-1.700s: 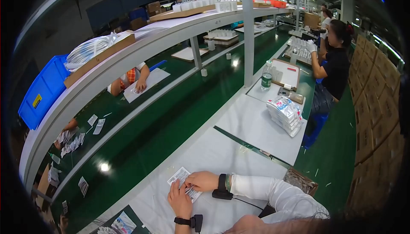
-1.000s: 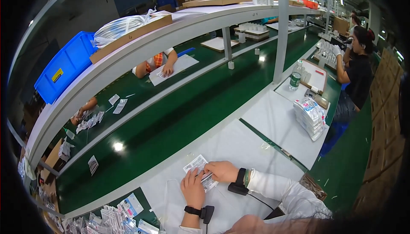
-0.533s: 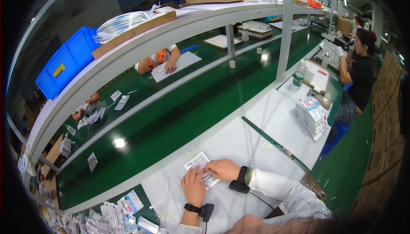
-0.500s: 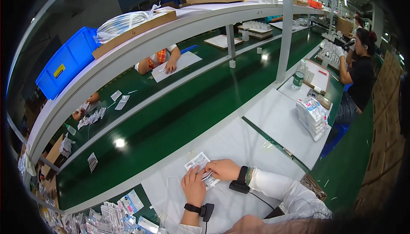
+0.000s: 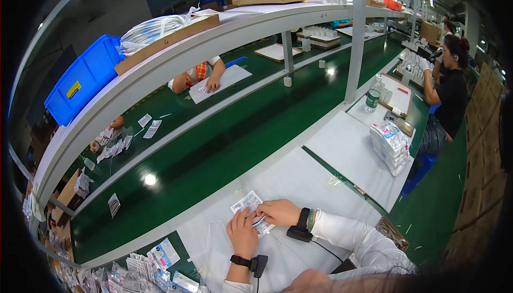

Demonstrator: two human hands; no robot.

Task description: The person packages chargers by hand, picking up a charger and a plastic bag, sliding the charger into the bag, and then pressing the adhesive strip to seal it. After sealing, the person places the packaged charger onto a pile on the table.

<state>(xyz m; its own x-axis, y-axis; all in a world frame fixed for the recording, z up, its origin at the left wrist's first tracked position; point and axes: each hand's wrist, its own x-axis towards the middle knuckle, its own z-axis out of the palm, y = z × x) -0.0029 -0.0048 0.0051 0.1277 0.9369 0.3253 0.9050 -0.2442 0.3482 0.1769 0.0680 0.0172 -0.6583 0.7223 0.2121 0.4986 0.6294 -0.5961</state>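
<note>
A flat white printed packet [image 5: 245, 200] lies on the white work surface in front of me, partly covered by both hands. My left hand [image 5: 242, 234] rests on its lower left part, fingers stretched over it and pressing it down. From the right, my right hand [image 5: 280, 212] reaches onto the packet with fingers curled in and closed at its middle, by a dark-striped fold. The fingertips of both hands nearly meet there. What lies under them is hidden.
Loose printed packets [image 5: 141, 271] are heaped at lower left. A green conveyor belt [image 5: 214, 156] runs beyond my table. Stacked packets [image 5: 389, 146] and a water bottle [image 5: 373, 94] stand to the right. A shelf with a blue bin [image 5: 85, 79] spans overhead; co-workers sit across and at right.
</note>
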